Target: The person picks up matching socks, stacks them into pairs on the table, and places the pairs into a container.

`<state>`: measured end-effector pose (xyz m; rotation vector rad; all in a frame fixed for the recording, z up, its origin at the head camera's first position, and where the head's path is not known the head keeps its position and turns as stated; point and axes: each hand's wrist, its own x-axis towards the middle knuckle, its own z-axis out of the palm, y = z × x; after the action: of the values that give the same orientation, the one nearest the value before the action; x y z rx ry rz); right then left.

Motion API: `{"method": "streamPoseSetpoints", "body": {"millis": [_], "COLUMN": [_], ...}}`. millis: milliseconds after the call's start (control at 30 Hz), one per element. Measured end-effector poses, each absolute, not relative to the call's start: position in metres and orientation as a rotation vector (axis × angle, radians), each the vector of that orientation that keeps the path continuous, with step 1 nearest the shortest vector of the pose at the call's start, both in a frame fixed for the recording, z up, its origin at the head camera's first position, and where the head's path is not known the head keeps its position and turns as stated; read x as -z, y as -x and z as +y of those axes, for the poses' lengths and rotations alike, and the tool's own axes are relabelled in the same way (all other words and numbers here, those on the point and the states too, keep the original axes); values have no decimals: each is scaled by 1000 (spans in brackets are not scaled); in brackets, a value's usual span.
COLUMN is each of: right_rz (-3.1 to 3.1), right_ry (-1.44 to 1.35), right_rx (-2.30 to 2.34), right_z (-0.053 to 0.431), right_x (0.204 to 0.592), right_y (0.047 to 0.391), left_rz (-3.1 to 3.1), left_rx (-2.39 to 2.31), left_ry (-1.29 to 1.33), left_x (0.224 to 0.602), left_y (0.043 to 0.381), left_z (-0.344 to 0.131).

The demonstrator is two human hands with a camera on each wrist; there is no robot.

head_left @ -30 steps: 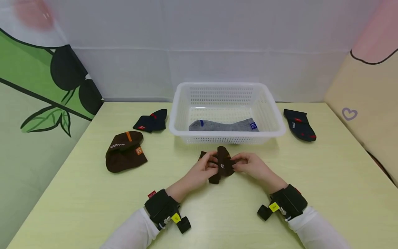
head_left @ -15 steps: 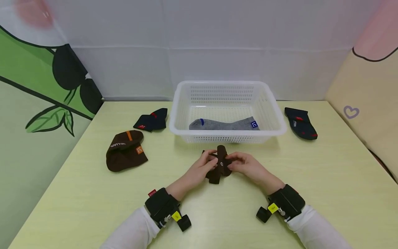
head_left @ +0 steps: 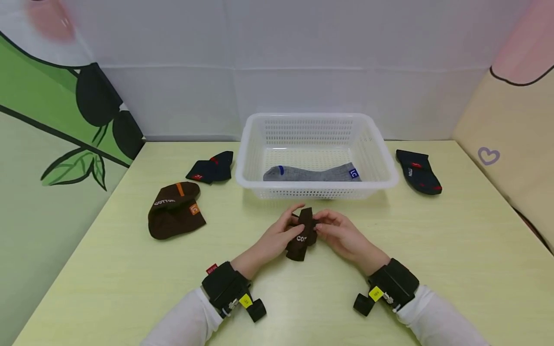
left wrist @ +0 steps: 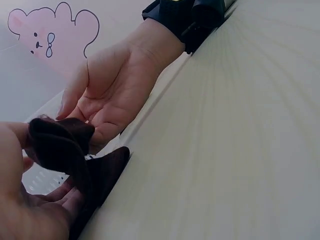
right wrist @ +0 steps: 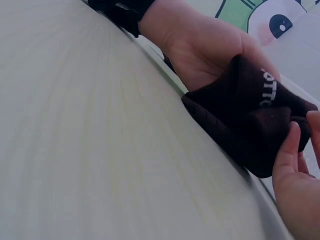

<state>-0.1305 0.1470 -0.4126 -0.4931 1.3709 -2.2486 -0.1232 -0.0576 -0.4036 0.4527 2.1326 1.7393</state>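
In front of the basket, a brown sock (head_left: 302, 235) with white lettering is doubled over between the two hands. My left hand (head_left: 268, 242) grips its left side, thumb over the front. From the right, my right hand (head_left: 346, 235) pinches the edge of the fold between thumb and fingers. The right wrist view shows the folded brown cloth (right wrist: 230, 112) low over the table, the right fingertips (right wrist: 292, 132) at its rolled end. In the left wrist view a loop of the sock (left wrist: 55, 145) stands up, while a flap lies along the tabletop.
A white perforated basket (head_left: 318, 185) behind the hands holds a grey sock (head_left: 311, 174). Another brown sock (head_left: 175, 211) lies at left, a navy sock (head_left: 210, 168) behind it. A second navy sock (head_left: 419, 173) lies right of the basket. Fabric walls border the table.
The brown sock has been folded into a narrower bundle and drawn slightly nearer. My right hand has shifted left with it; my left hand stays nearly in place. The other socks have not moved.
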Motion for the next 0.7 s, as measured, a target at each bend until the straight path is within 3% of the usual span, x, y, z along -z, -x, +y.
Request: {"method": "streamPoseSetpoints", "body": {"millis": [500,700], "right_rz": [927,1210], "right_ry": [922,986], "right_rx": [2204,2186], "right_z": [143,140], "right_x": [416,415], "right_y": [133,128], "left_rz": [2055,2146], "left_rx": [-1805,-1751], "left_ry": [-450,-425], "left_x": [407,408], "left_y": [124,125], "left_z": [-60,-59]}}
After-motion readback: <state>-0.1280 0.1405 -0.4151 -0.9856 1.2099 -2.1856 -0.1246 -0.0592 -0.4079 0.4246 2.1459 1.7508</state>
